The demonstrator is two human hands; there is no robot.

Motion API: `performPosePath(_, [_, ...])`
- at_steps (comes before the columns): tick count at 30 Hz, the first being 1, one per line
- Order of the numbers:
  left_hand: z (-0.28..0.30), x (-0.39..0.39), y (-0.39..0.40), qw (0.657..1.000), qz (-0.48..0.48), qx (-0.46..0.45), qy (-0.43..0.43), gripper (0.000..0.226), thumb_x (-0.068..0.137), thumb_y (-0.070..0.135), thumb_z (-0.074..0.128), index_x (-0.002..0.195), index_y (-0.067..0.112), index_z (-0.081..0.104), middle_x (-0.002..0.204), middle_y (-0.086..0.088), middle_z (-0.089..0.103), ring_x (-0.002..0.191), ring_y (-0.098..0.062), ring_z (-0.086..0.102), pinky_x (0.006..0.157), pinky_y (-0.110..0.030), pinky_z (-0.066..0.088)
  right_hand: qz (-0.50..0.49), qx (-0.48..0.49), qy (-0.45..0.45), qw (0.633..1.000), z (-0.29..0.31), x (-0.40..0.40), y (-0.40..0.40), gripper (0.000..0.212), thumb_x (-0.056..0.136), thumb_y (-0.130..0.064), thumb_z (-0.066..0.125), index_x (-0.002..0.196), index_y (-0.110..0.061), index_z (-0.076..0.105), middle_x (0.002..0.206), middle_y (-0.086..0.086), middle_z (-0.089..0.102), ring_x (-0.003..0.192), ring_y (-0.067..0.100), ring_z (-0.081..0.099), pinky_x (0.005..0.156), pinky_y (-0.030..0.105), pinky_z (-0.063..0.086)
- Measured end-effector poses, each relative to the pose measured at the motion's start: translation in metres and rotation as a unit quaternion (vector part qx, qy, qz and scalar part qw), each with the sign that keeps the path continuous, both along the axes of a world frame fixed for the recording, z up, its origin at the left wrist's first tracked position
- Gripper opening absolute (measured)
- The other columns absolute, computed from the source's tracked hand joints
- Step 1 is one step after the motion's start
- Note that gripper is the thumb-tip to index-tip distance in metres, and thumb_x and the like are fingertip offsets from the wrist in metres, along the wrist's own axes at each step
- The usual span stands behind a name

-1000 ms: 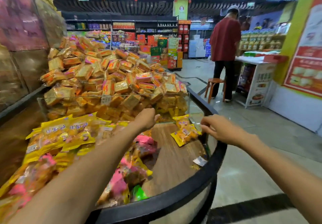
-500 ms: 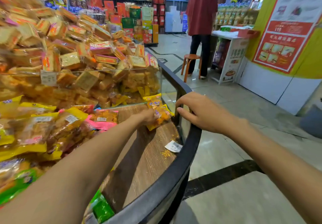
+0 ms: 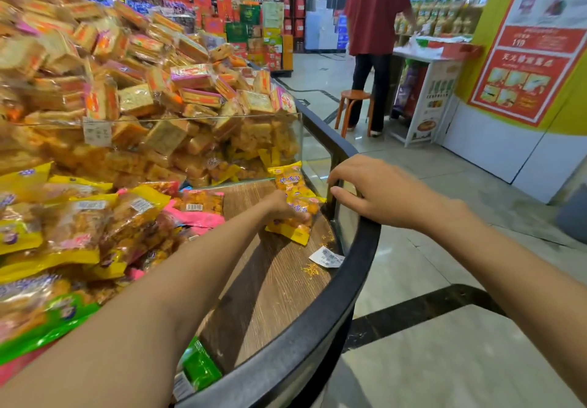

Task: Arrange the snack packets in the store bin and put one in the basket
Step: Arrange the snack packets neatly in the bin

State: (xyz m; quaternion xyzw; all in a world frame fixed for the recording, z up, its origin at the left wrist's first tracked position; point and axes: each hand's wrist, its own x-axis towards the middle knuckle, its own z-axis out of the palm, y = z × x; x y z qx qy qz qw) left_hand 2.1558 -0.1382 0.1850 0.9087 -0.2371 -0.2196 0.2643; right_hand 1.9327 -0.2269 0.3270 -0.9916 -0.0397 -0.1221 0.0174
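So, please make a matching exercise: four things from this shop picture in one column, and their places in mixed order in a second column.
Things:
1. yellow packet
2. paper slip
3. stool
4. right hand

Places:
A. on the floor behind the person
B. on the bin rim
C. under the left hand
D. on the wood near the rim

Pairs: 1-C, 2-D, 3-A, 4-B

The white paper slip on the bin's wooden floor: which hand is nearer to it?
Right. The right hand rests on the rim above the paper slip; the left hand holds yellow packets farther away.
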Motion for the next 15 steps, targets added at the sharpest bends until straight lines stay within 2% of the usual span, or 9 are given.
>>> performPosePath(2, [0.006, -0.007, 0.001, 0.999, 0.024, -0.028, 0.037, 0.094, 0.050, 0.047, 0.090, 0.128, 0.013, 0.050, 0.125, -0.006, 0.057, 0.113, -0.026, 0.055, 0.097, -0.044, 0.047, -0.001, -0.001, 0.002, 1.000, 0.000, 0.000, 0.000, 0.029, 0.099, -0.033, 0.043, 0.120, -0.019, 0.058, 0.118, 0.000, 0.058, 0.112, 0.013, 0.048, 0.093, 0.035, 0.044])
performPosePath(5, [0.013, -0.016, 0.000, 0.996, 0.050, -0.043, 0.060, 0.088, 0.058, 0.035, 0.090, 0.129, 0.009, 0.045, 0.128, -0.006, 0.054, 0.116, -0.027, 0.053, 0.097, -0.040, 0.047, -0.002, -0.005, 0.004, 1.000, 0.001, 0.000, 0.001, 0.029, 0.099, -0.033, 0.044, 0.120, -0.020, 0.058, 0.117, -0.001, 0.058, 0.110, 0.012, 0.048, 0.091, 0.034, 0.044])
performPosePath(8, [0.017, -0.020, -0.002, 0.994, 0.074, -0.065, 0.050, 0.085, 0.060, 0.026, 0.090, 0.129, 0.008, 0.045, 0.126, -0.009, 0.054, 0.116, -0.027, 0.054, 0.096, -0.041, 0.049, -0.005, -0.011, 0.005, 1.000, 0.002, 0.000, 0.002, 0.028, 0.099, -0.033, 0.044, 0.120, -0.020, 0.058, 0.117, -0.001, 0.058, 0.110, 0.012, 0.048, 0.090, 0.034, 0.045])
performPosePath(10, [0.024, -0.023, -0.003, 0.994, 0.083, -0.069, 0.022, 0.086, 0.056, 0.028, 0.091, 0.127, 0.009, 0.046, 0.126, -0.008, 0.055, 0.114, -0.027, 0.055, 0.095, -0.040, 0.050, -0.006, -0.015, 0.009, 1.000, 0.003, 0.000, 0.003, 0.028, 0.098, -0.033, 0.045, 0.120, -0.020, 0.058, 0.118, -0.002, 0.058, 0.109, 0.012, 0.048, 0.090, 0.034, 0.045])
performPosePath(13, [0.042, -0.027, 0.001, 0.992, 0.081, -0.089, 0.042, 0.085, 0.062, 0.025, 0.089, 0.129, 0.005, 0.039, 0.127, -0.007, 0.050, 0.115, -0.026, 0.052, 0.084, -0.030, 0.048, -0.008, -0.024, 0.019, 1.000, 0.006, 0.000, 0.005, 0.029, 0.098, -0.033, 0.047, 0.121, -0.019, 0.058, 0.118, -0.001, 0.058, 0.110, 0.012, 0.049, 0.090, 0.031, 0.045])
performPosePath(15, [0.062, -0.034, 0.011, 0.988, 0.089, -0.119, 0.045, 0.079, 0.067, 0.024, 0.086, 0.127, 0.004, 0.039, 0.120, -0.009, 0.050, 0.109, -0.023, 0.051, 0.074, -0.028, 0.045, -0.010, -0.028, 0.021, 0.999, 0.009, 0.001, 0.008, 0.029, 0.098, -0.033, 0.047, 0.119, -0.018, 0.058, 0.116, 0.001, 0.059, 0.109, 0.013, 0.049, 0.090, 0.033, 0.045])
